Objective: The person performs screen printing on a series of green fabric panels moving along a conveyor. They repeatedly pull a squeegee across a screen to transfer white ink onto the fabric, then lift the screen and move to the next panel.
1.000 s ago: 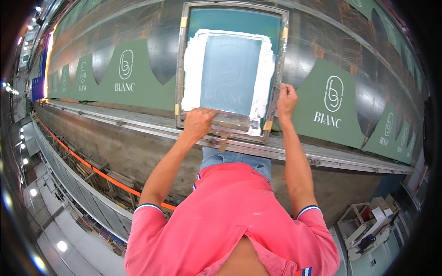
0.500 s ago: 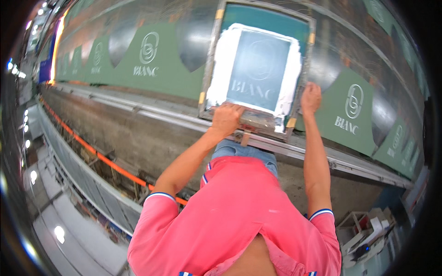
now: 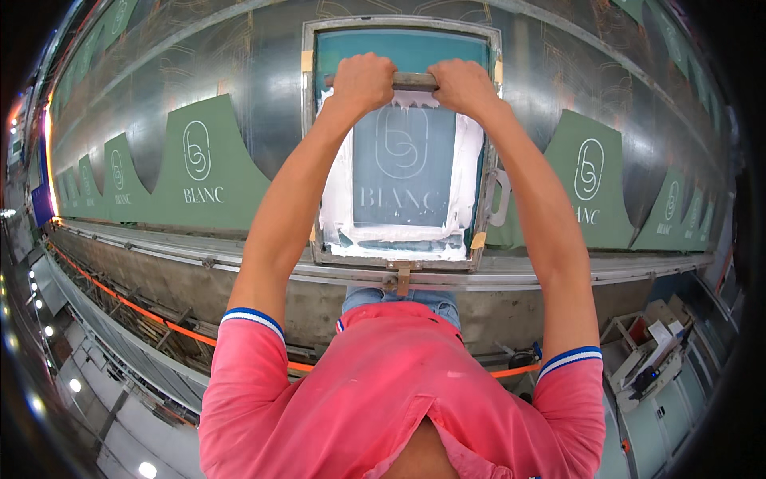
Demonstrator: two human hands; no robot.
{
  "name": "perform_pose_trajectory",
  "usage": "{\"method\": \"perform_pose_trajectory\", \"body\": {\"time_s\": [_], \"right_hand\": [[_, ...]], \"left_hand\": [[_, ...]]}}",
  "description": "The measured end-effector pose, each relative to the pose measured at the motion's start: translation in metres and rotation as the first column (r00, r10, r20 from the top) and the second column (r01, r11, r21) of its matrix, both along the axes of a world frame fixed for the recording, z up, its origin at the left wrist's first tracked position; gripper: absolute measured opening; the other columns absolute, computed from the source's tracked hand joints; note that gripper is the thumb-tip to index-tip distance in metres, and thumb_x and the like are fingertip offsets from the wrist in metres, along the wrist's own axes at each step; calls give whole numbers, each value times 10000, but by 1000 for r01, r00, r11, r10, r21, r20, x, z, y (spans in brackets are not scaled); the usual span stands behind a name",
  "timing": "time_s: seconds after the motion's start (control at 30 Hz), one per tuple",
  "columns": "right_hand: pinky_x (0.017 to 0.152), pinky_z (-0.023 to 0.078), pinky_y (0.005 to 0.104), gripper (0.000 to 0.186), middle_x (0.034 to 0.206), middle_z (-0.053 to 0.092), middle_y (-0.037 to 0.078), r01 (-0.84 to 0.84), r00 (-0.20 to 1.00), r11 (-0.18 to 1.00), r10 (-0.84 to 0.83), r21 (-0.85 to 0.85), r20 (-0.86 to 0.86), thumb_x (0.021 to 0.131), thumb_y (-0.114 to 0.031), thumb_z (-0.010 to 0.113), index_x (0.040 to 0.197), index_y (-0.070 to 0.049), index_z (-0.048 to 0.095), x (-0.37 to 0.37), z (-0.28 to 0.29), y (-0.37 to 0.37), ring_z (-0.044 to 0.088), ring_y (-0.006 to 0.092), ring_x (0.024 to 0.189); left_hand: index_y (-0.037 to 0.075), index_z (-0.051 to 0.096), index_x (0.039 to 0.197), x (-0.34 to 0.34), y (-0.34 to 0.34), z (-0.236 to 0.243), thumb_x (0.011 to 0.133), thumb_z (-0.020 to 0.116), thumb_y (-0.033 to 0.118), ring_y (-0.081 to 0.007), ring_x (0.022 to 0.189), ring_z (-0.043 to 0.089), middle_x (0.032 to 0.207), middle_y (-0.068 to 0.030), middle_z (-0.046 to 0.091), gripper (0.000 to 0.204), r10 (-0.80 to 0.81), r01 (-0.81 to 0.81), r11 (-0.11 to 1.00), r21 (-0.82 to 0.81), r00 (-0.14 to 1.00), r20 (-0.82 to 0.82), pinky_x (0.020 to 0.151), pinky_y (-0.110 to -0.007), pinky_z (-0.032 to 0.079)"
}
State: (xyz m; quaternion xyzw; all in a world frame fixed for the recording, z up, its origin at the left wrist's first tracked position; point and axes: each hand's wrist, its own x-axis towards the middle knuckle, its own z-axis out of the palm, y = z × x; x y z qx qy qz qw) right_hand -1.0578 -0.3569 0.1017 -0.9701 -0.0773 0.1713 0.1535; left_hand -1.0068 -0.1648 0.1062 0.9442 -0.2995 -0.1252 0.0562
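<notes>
My left hand point(image 3: 365, 82) and my right hand point(image 3: 465, 86) are both closed around the bar of a squeegee point(image 3: 413, 81), knuckles up, with a gap between them. The squeegee lies crosswise near the far end of a printing screen point(image 3: 309, 160). White ink point(image 3: 467, 180) is smeared thickly along the sides and near end of the mesh and in a ragged patch just below the squeegee. In the middle, the bluish mesh point(image 3: 403, 172) shows a rounded emblem above lettering. The squeegee's blade is hidden from view.
Green fabric pieces point(image 3: 227, 188) with white emblems lie along the metal table point(image 3: 279, 76) on both sides. A pale handle point(image 3: 500, 199) stands by the screen's right side. A metal rail point(image 3: 638, 263) follows the near edge. A cart with equipment point(image 3: 646, 343) is at lower right.
Both hands have moved from the screen's near and right edges to the squeegee at its far end. The view has turned, so the screen appears straighter and further left.
</notes>
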Motion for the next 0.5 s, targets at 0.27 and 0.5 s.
{"method": "perform_pose_trajectory", "body": {"time_s": [0.27,0.5], "right_hand": [[1003,436,486,216,873,596,103,-93,974,987,63,128,219,716,-40,638,930,-69,651,-175,-11,54,624,292,886],[1024,425,516,141,876,629,119,-35,999,982,37,186,-7,747,-60,624,881,-52,670,-268,6,87,646,299,908]], "left_hand": [[150,737,995,-181,63,-10,740,585,32,-313,754,679,869,-102,696,319,52,-55,977,-205,998,-18,642,-422,543],[138,759,965,-260,94,14,711,609,51,-328,720,689,803,-126,708,308,3,-22,995,-101,983,-181,629,-435,548]]}}
